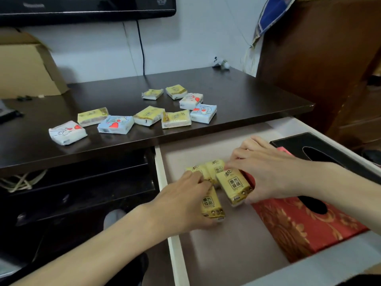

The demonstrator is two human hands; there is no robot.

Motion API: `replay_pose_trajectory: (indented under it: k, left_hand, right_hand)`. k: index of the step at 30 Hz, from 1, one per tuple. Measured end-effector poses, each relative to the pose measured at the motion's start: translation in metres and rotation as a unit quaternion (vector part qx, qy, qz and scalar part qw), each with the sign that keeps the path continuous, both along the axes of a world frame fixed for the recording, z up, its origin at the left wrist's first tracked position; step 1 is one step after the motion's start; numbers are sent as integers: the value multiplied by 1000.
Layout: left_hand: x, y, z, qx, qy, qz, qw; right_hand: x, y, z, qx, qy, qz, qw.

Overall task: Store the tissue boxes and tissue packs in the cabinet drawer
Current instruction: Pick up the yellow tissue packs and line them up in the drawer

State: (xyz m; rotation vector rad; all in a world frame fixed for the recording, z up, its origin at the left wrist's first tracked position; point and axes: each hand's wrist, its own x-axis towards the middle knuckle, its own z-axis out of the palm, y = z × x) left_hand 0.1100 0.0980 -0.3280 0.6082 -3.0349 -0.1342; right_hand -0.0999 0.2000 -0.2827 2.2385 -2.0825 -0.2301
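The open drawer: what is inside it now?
Inside the drawer: a red patterned tissue box, a black tissue box, and four yellow tissue packs held by the left hand and right hand. Anything beneath the hands is hidden.

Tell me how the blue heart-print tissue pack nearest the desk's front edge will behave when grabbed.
The blue heart-print pack probably feels light and squashy: its corners look soft and puffed. Its glossy wrap may be a little slippery. Lying flat on the desk, it seems unlikely to roll or tip.
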Motion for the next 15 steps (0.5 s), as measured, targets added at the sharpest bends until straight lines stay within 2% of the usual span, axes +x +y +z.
replay_pose_trajectory:
  k: [7, 15]
  left_hand:
    - [-8, 3, -4, -66, -28, -27, 997]
    - [2, -30, 24, 25, 29, -19, 999]
  right_hand:
    - [11, 10, -10, 45, 0, -30, 999]
    - [2, -13, -1, 50, -58, -19, 997]
